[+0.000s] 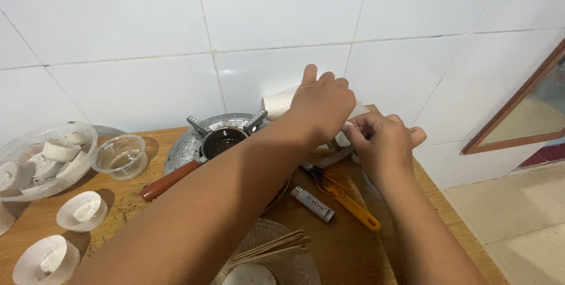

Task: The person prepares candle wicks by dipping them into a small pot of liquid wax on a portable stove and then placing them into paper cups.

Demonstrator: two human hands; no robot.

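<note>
Touching white roll, left hand, right hand beside

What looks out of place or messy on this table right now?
Nothing is spilled or broken. The lighter lies loose close to the small burner, and the scissors lie askew beside it. Both hands, left and right, cover whatever they handle.
</note>
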